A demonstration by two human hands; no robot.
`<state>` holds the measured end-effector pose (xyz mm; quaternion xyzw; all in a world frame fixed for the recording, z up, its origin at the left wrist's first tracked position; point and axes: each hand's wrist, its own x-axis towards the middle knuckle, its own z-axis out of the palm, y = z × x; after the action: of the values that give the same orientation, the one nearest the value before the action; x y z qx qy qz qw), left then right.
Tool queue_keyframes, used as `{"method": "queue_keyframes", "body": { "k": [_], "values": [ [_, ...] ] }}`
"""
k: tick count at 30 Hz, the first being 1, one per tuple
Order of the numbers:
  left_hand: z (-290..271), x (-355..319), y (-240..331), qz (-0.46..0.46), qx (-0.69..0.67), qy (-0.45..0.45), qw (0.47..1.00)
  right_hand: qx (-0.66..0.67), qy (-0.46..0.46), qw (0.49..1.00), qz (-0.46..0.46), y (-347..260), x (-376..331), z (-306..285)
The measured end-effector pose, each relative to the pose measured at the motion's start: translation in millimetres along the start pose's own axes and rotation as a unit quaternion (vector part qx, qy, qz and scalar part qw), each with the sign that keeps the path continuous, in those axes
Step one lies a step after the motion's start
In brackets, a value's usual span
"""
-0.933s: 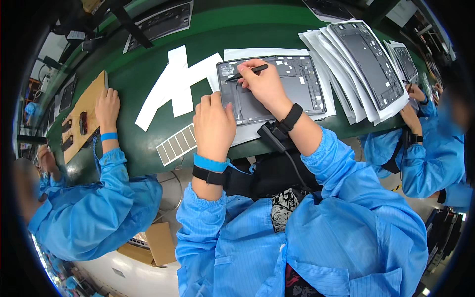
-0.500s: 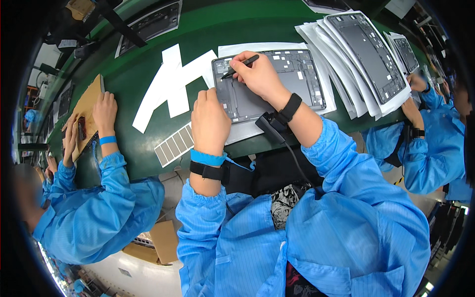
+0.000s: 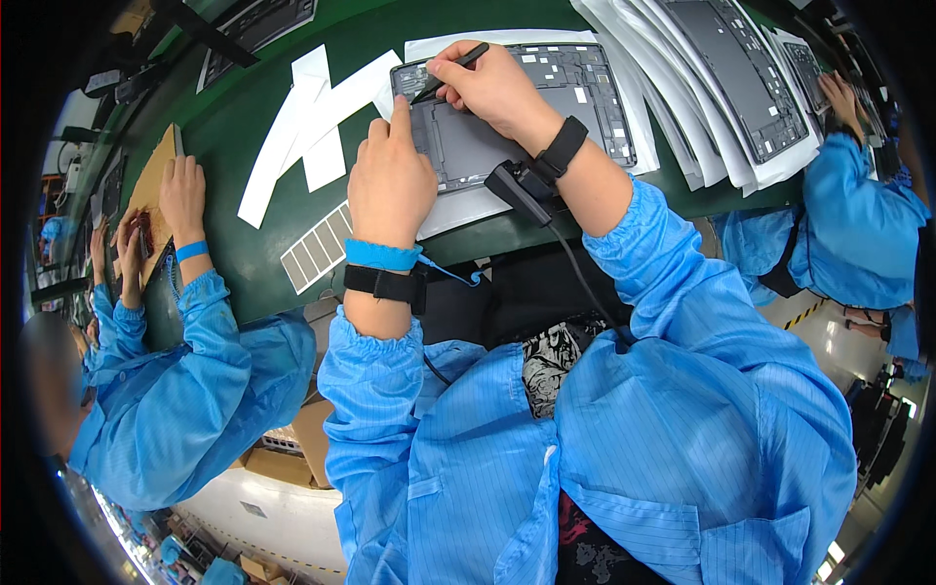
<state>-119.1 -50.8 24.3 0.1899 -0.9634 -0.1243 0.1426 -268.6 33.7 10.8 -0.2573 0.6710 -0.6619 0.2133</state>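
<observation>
In front of me a dark grey tablet housing (image 3: 526, 117) with small white stickers lies on a white sheet (image 3: 639, 122). My right hand (image 3: 495, 90) is closed in a pinch on slim black tweezers (image 3: 472, 57). Their pointed end reaches down to the housing's upper left part. My left hand (image 3: 392, 185) rests at the housing's left edge, holding nothing that I can see. Its index finger is stretched out, the tip at the edge near the tweezers' point, while the other fingers bend loosely.
Left of the housing lie crossed white strips (image 3: 302, 122) and a sheet of grey stickers (image 3: 319, 249) on the green table (image 3: 219, 249). Interleaved housings (image 3: 726, 78) are stacked at right. A co-worker's hands (image 3: 182, 200) touch a brown board (image 3: 156, 185); another person (image 3: 858, 224) sits right.
The whole view has shifted, with the table higher in the picture. My left index finger now extends to the housing's edge, nearer the tweezers' point. My right hand keeps its grip on the tweezers.
</observation>
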Motion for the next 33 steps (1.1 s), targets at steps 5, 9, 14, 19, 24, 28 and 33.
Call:
{"method": "queue_keyframes", "body": {
  "k": [5,9,14,19,24,28,33],
  "values": [
    [4,4,2,-0.007,0.035,-0.038,0.999,-0.003,-0.005,1.000,0.006,5,2,0],
    [6,9,1,-0.019,0.048,-0.038,0.998,-0.020,0.008,1.000,0.007,4,2,1],
    [-9,-10,0,-0.038,0.029,0.002,0.999,0.177,0.129,0.976,-0.007,-24,-6,-14],
    [-29,-108,-16,-0.162,-0.035,0.052,0.985,0.022,-0.068,0.997,-0.009,-33,-56,18],
    [-2,-134,-22,-0.111,0.030,0.064,0.991,-0.060,-0.117,0.988,-0.085,-17,-73,79],
    [-3,-134,-21,-0.098,0.048,0.041,0.993,-0.145,-0.148,0.978,-0.038,-18,-77,80],
    [-4,-133,-18,-0.118,0.044,0.039,0.991,-0.189,-0.175,0.966,-0.034,-21,-84,76]
  ]
}}
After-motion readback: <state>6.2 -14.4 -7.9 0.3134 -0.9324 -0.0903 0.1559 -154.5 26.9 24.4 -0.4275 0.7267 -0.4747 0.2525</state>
